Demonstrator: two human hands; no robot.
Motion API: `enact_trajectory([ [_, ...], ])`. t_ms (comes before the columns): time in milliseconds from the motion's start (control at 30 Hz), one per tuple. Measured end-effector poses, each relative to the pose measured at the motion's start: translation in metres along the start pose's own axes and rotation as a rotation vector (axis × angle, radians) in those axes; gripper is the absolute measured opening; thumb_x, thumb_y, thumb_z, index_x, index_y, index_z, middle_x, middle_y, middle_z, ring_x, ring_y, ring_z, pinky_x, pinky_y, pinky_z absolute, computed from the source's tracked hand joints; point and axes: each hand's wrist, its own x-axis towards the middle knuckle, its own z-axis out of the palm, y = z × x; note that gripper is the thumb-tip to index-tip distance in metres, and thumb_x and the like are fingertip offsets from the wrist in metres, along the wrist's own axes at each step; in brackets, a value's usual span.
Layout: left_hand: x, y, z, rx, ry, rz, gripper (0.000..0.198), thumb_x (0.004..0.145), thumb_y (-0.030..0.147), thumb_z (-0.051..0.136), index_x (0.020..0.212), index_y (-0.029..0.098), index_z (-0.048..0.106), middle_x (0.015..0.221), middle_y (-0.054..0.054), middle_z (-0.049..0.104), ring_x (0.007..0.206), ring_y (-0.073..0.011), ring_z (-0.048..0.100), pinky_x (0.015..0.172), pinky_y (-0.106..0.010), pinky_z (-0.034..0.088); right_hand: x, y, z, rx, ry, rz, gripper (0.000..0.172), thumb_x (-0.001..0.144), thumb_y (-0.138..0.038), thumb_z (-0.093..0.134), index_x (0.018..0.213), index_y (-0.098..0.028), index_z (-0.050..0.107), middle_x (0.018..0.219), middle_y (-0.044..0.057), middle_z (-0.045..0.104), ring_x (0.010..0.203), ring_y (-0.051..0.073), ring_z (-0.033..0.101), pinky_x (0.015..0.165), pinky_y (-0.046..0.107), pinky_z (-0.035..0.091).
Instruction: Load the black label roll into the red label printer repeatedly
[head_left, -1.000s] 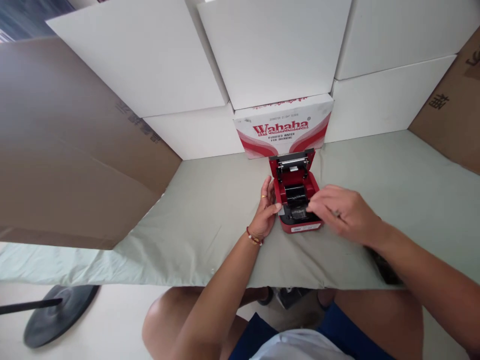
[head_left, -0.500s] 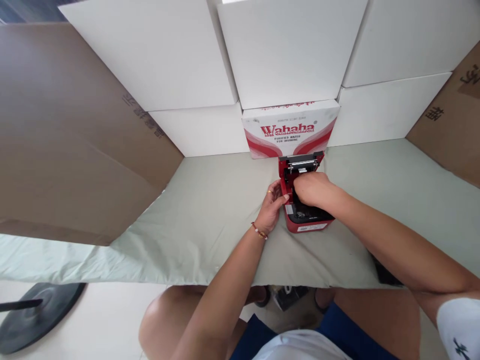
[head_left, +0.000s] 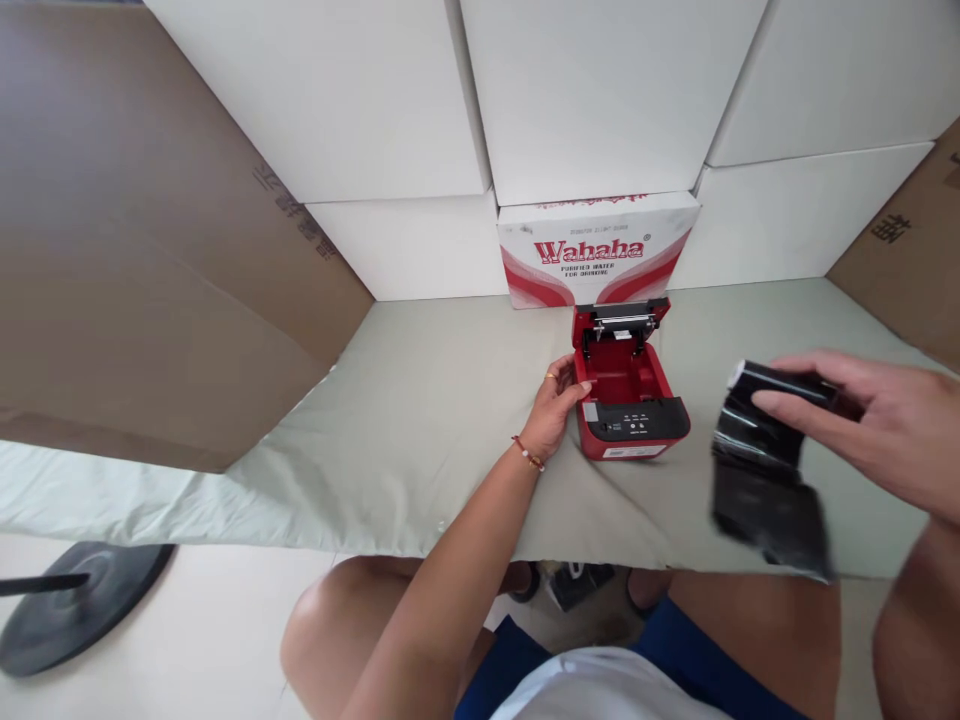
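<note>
A small red printer (head_left: 626, 395) with a black front panel sits on the grey-green cloth, its lid tilted open at the back. Its red inner bay shows nothing inside. My left hand (head_left: 555, 405) rests against the printer's left side, fingers curled on its edge. My right hand (head_left: 874, 425) is lifted to the right of the printer and grips a glossy black ribbon roll (head_left: 765, 460), with a loose length of black film hanging down from it.
The cloth-covered table (head_left: 420, 450) is walled by white boxes (head_left: 600, 90) at the back, a Wahaha water carton (head_left: 596, 250) right behind the printer, and brown cardboard (head_left: 135, 260) on both sides. A black round stand base (head_left: 75, 605) lies on the floor at left.
My right hand reached into the printer's bay, then drew out to the right holding the black ribbon roll. The bay now shows bare red. My left hand stayed on the printer.
</note>
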Motion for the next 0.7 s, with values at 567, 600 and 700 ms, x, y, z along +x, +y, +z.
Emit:
enact_trajectory([
  [567,-0.008,0.003,-0.009,0.198,0.01,0.045,0.06,0.089,0.058,0.084,0.137,0.029,0.063,0.152,-0.009,0.065,0.148,-0.0296,0.057,0.13,-0.052,0.041,-0.046,0.117,0.101,0.09,-0.027,-0.133,0.039,0.1,-0.046,0.053,0.119,-0.027,0.081,0.119,0.009,0.083,0.099,0.031,0.081,0.086,0.051,0.066],
  [600,-0.008,0.003,-0.008,0.194,0.011,0.047,0.061,0.087,0.058,0.086,0.136,0.028,0.064,0.152,-0.009,0.065,0.148,-0.0302,0.058,0.129,-0.052,0.042,-0.047,0.121,0.104,0.097,-0.015,-0.141,0.039,0.1,-0.047,0.054,0.122,-0.028,0.08,0.123,0.009,0.083,0.098,0.031,0.082,0.083,0.05,0.067],
  [700,-0.004,0.007,-0.008,0.188,0.036,0.061,0.061,0.082,0.056,0.09,0.132,0.028,0.068,0.149,-0.009,0.069,0.145,-0.0312,0.06,0.127,-0.052,0.044,-0.047,0.128,0.104,0.086,0.03,-0.164,0.039,0.097,-0.048,0.059,0.122,-0.028,0.08,0.121,0.013,0.082,0.092,0.035,0.082,0.074,0.05,0.066],
])
